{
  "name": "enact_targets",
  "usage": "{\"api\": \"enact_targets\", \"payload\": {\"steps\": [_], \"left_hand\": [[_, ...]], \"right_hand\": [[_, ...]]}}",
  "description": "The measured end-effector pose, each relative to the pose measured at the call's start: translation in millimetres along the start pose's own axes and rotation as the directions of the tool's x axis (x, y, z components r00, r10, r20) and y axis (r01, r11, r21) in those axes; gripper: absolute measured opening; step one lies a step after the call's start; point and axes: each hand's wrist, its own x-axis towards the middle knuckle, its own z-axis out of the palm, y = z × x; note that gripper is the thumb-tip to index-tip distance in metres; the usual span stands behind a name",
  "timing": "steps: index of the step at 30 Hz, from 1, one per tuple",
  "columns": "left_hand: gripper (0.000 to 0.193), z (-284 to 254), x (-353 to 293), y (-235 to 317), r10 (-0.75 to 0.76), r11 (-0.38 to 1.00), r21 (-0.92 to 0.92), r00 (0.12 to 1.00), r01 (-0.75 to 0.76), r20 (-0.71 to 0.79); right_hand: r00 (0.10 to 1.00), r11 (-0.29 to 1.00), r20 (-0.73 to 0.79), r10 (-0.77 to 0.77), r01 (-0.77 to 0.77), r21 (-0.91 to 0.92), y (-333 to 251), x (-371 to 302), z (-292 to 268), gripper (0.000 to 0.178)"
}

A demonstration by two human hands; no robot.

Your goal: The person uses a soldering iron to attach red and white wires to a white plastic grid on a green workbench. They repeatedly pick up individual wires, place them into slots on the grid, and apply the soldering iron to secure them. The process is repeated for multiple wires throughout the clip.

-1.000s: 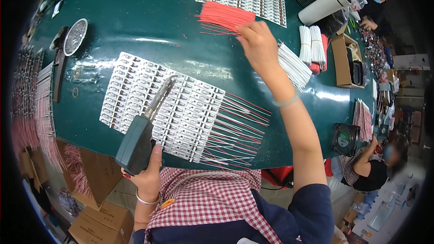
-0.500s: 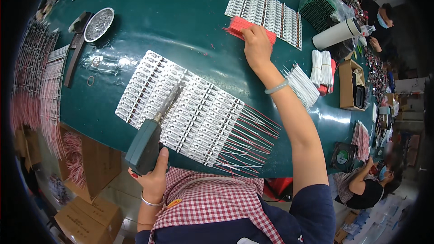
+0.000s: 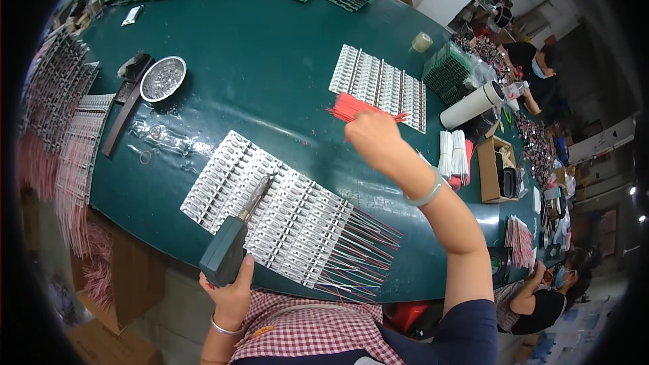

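Left hand [image 3: 233, 297], lower left of centre: wraps the rear of a green-bodied hand tool [image 3: 224, 251], thumb set along the right side of the casing; grips firmly, to judge by the pose.

Green-bodied hand tool: points up and to the right, with long metal end over the near white panel [image 3: 301, 220]; cannot tell whether touching it. Judged stiff and fairly weighty; best held by the casing, clear of the metal end, possibly hot.

Right hand [image 3: 373, 136], right of centre: bends over the lower side of a red wire bundle [image 3: 357, 105], fingertips hidden by the back of the hand; cannot tell whether pinching strands or only touching.

Red wire bundle: lies on the green worktop [image 3: 263, 88], above and right of centre, at the lower edge of the far white panel [image 3: 385, 84]. Judged light, thin and springy, with smooth coating apt to slide strand over strand; best taken near one end, between thumb and fingertip.

Near white panel: lies flat and askew at centre, with red and white wires [image 3: 362, 250] fanning from the right edge. Judged light and rather stiff; best taken by a bare edge, sparing the wire joints, likely the fragile part.
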Motion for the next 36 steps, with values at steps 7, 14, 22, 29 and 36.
{"api": "enact_targets", "payload": {"steps": [7, 14, 22, 29, 36], "left_hand": [[0.026, -1.0, -7.1, -4.1, 0.094, 0.996, -0.012, 0.995, -0.094, 0.030], [0.029, -7.5, -2.9, 15.1, -0.020, 1.000, -0.002, 0.998, 0.020, 0.058], [0.042, 12.8, 12.2, 49.7, -0.231, 0.955, -0.148, 0.957, 0.258, 0.176], [0.039, 22.7, 9.9, 41.3, -0.196, 0.980, 0.035, 0.948, 0.193, 0.251], [0.027, 34.9, 7.8, 38.8, -0.177, 0.971, 0.209, 0.930, 0.112, 0.323]], "right_hand": [[0.984, 0.992, 0.177, 0.026, -0.004, -0.122, -38.1, 14.1, 37.3, 0.012], [0.993, 0.989, -0.048, 0.111, -0.115, -0.090, -50.5, -3.0, 44.3, 0.011], [0.809, 0.821, -0.485, 0.331, 0.007, 0.571, -79.3, -60.0, 54.0, 0.024], [0.786, 0.741, -0.455, 0.419, -0.006, 0.672, -103.6, -82.5, 72.9, 0.027], [0.771, 0.776, -0.495, 0.401, 0.002, 0.631, -108.8, -89.4, 82.5, 0.033]]}}
